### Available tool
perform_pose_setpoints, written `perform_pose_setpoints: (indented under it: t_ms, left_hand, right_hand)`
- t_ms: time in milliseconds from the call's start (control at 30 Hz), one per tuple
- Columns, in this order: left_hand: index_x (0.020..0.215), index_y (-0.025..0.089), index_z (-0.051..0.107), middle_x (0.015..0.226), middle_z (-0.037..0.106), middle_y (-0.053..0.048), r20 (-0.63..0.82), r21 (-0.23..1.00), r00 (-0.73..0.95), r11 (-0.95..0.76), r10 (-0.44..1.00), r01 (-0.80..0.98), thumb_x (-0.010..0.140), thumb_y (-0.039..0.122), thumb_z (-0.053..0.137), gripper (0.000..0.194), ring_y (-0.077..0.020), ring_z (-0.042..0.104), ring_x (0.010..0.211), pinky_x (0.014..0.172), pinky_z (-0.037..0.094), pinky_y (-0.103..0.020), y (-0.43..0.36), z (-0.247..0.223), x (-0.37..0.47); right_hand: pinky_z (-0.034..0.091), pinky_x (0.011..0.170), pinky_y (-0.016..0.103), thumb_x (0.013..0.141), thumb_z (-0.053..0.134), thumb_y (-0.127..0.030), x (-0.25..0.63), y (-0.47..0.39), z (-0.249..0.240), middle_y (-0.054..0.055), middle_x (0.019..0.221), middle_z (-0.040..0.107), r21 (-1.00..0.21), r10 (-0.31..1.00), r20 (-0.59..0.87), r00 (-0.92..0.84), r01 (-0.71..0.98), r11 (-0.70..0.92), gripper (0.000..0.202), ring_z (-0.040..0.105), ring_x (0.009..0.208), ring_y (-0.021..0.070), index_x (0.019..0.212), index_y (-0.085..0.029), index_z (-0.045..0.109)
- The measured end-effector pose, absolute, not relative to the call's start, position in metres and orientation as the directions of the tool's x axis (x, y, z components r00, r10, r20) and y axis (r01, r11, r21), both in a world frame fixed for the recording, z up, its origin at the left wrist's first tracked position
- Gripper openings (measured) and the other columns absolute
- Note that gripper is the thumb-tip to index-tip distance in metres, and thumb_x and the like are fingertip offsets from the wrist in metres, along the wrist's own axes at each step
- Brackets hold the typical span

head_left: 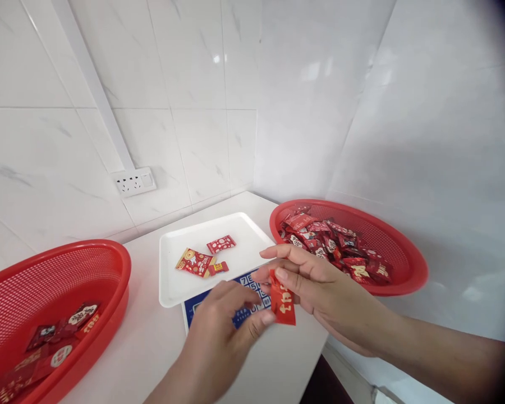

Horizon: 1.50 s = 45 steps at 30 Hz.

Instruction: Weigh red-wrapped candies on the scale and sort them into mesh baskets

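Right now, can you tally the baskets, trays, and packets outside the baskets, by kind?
Red baskets: 2
White tray: 1
Packets on the tray: 3
Held packet, in the right hand: 1
Total: 7

1. Right hand (315, 280): thumb (297, 280) pinching, fingers (292, 255) extended.
2. Bare right forearm (437, 348): slanting down and right from the right hand.
3. Left hand (223, 322): lower left of the right hand, fingers curled, thumb apart.
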<state>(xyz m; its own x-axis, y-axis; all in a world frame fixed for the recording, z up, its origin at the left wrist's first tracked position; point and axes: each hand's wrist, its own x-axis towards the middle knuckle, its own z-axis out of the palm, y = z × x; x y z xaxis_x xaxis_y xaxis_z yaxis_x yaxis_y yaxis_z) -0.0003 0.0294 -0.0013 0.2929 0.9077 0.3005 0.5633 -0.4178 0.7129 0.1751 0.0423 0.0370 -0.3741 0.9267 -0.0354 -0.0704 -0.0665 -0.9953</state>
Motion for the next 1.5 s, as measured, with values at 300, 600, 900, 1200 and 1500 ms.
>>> perform_pose_setpoints:
  t_ms: [300,600,900,1200,1500]
  left_hand:
    - [0.072,0.018,0.063,0.067,0.061,-0.001,0.269,0.856,0.328,-0.381,0.906,0.349,0.087,0.036,0.048,0.028,-0.0125,0.050,0.062,0.058,0.038,-0.020,0.011,0.012,0.008]
    - [0.071,0.019,0.057,0.068,0.056,0.001,0.215,0.868,0.255,-0.304,0.943,0.392,0.090,0.037,0.039,0.031,-0.0127,0.049,0.062,0.057,0.037,-0.021,0.009,0.021,0.000]
    - [0.064,0.020,0.051,0.069,0.060,0.000,0.105,0.445,0.317,-0.329,0.943,0.833,0.089,0.036,0.040,0.031,-0.0153,0.053,0.062,0.052,0.029,-0.023,0.021,0.006,0.004]
    - [0.071,0.021,0.055,0.077,0.063,-0.001,0.054,0.450,0.302,-0.293,0.952,0.844,0.088,0.033,0.041,0.025,-0.0170,0.057,0.070,0.057,0.034,-0.024,0.023,0.010,0.003]
    - [0.074,0.024,0.056,0.076,0.064,0.000,0.074,0.464,0.318,-0.315,0.945,0.828,0.086,0.035,0.038,0.024,-0.0175,0.060,0.071,0.058,0.037,-0.023,0.029,-0.006,0.001]
  right_hand:
    - [0.050,0.075,0.033,0.085,0.050,-0.034,0.162,0.032,0.042,0.005,0.104,0.065,-0.995,0.906,0.095,-0.413,-0.031,0.091,0.027,0.062,0.087,0.0165,0.111,-0.026,0.051]
    - [0.045,0.060,0.024,0.079,0.056,-0.037,0.174,0.038,0.047,-0.001,0.067,0.059,-0.979,0.870,-0.076,-0.487,0.203,0.028,0.020,0.055,0.063,0.0110,0.074,-0.018,0.056]
    - [0.043,0.055,0.021,0.078,0.060,-0.026,0.178,0.102,0.013,0.001,0.069,0.061,-0.991,0.959,-0.132,-0.250,0.065,-0.119,0.011,0.056,0.059,0.0092,0.074,-0.015,0.058]
    - [0.050,0.076,0.031,0.082,0.053,-0.024,0.219,0.126,0.019,0.010,0.109,0.061,-0.919,0.972,0.009,-0.235,0.380,0.101,0.034,0.060,0.095,0.0189,0.115,-0.016,0.053]
    - [0.045,0.063,0.032,0.067,0.054,-0.017,0.316,0.144,0.007,0.006,0.085,0.067,-0.214,0.834,-0.468,-0.293,0.953,0.214,0.026,0.062,0.076,0.0249,0.091,-0.019,0.065]
